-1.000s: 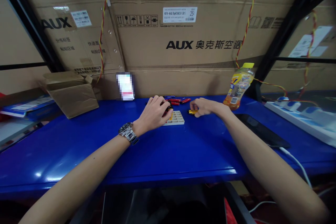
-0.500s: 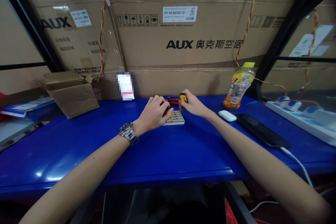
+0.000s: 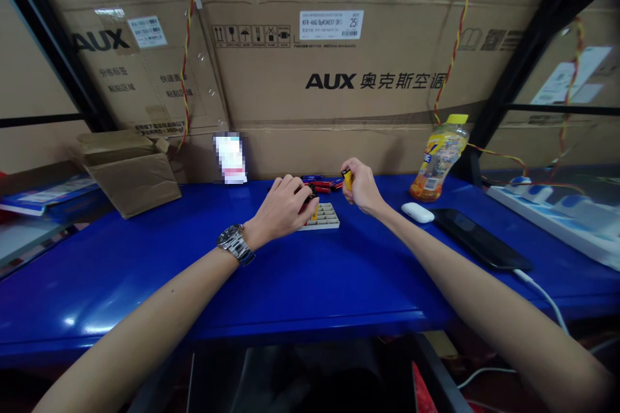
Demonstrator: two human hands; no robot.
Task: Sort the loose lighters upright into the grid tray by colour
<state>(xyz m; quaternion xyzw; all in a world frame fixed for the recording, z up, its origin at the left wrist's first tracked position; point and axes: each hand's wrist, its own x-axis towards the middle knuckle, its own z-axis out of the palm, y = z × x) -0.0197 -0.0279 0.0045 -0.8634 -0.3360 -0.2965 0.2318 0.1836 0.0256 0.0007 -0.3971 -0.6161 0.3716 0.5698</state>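
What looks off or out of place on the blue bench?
Mostly tidy. Oddities: the open cardboard box sits tilted over the blue table's left edge, and red batteries lie loose behind the grid tray. The right hand holds a yellow battery. No spills visible.

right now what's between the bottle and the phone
In the head view, a white earbud case lies on the blue table between the bottle and the phone.

Left hand (image 3: 283, 206) covers left part of grid tray (image 3: 323, 217); what fingers pinch there too small to tell. Yellow piece (image 3: 347, 179) mostly hidden in right hand (image 3: 361, 187). Card (image 3: 229, 158) against cardboard blurred out. Red pieces (image 3: 323, 186) behind tray partly hidden, count unclear. Both elbows cut off by bottom edge.
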